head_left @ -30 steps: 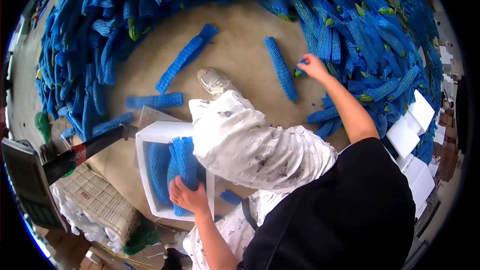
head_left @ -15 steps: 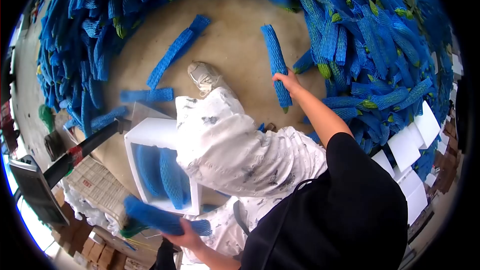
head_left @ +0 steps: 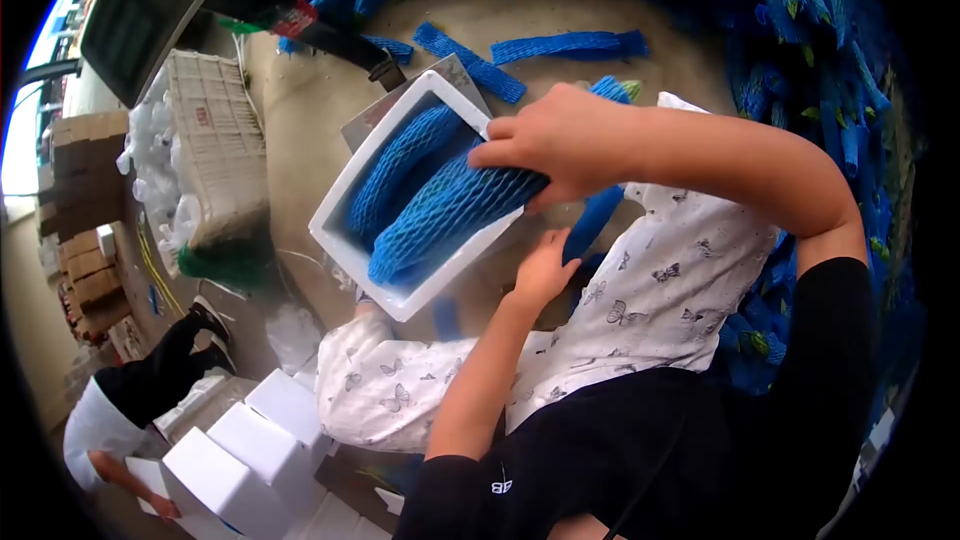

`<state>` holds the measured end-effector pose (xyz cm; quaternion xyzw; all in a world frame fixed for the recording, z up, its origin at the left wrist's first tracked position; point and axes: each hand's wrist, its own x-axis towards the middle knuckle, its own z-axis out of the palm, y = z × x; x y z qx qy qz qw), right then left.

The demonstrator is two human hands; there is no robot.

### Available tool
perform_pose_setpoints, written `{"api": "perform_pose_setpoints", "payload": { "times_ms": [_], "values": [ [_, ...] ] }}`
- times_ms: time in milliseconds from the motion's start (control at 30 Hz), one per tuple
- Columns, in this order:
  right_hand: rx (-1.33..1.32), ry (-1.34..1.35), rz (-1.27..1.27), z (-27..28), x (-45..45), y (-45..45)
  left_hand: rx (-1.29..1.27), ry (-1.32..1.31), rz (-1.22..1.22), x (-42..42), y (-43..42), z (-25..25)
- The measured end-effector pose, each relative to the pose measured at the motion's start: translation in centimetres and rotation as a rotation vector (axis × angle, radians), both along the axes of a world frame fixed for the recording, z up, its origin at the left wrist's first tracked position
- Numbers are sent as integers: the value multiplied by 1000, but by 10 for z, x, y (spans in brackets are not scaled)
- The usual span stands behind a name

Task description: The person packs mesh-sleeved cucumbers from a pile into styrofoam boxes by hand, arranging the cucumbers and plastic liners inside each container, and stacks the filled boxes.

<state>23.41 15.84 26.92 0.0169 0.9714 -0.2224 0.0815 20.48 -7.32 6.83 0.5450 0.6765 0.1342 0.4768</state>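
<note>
My right hand (head_left: 555, 145) is closed on a long green vegetable in a blue foam net sleeve (head_left: 455, 210), whose near end lies inside a white foam box (head_left: 415, 305). Another blue-sleeved piece (head_left: 410, 160) rests along the box's far inner wall. Behind my right hand a netted end with a green tip (head_left: 628, 90) shows; whether it belongs to the held piece I cannot tell. My left hand (head_left: 542, 270) is below the box's right side, fingers stretched and thumb apart. Close to its fingertips is a blue sleeve (head_left: 597, 222); contact is unclear.
The box stands by a pole (head_left: 320, 35) with a display (head_left: 150, 10). Blue sleeves (head_left: 570, 46) lie on the floor, with a large heap (head_left: 840, 60) at right. A woven crate (head_left: 215, 135) stands left. At lower left, a person (head_left: 95, 420) bends beside white boxes (head_left: 240, 460).
My view has turned left. My right hand has brought its sleeved vegetable from beside the heap into the box. My left hand, earlier holding a sleeved piece near the box, is now free of it.
</note>
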Motion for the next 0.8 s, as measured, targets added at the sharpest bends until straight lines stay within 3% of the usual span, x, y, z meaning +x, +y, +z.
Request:
{"api": "perform_pose_setpoints", "payload": {
  "times_ms": [33, 100, 167, 233, 300, 333, 433, 467, 500, 567, 633, 700, 800],
  "values": [
    [10, 3, 83, -15, -19, -20, -116, -147, -80, -31, 0, 40],
    [-49, 98, 14, -39, -41, -42, 115, 468, 35, -78, -25, 84],
    [-183, 188, -190, -41, -51, -48, 568, 769, 467, -132, -33, 83],
    [-288, 346, -201, -35, -56, -44, 283, 613, 345, -182, -38, 44],
    [-255, 461, -20, -33, -59, -48, 594, 594, 59, -217, -29, 23],
    [-249, 435, 65, -31, -59, -55, 420, 47, 398, -231, -23, 45],
    [-260, 292, 186, -61, -55, -85, 102, -183, 347, -274, -12, 56],
    [-91, 229, 117, -87, -57, -89, 31, -275, 345, -281, -5, 61],
    [79, 170, 43, -109, -59, -92, 52, -277, 347, -282, 2, 71],
    [79, 201, -54, -136, -63, -103, -27, 166, 204, -269, 14, 90],
    [67, 307, -38, -110, -68, -97, 70, 212, 347, -245, -4, 97],
    [-96, 402, -96, -84, -61, -81, 663, 492, 410, -226, -24, 106],
    [-250, 399, 22, -33, -31, -83, 779, 577, 611, -207, -53, 169]
  ]
}}
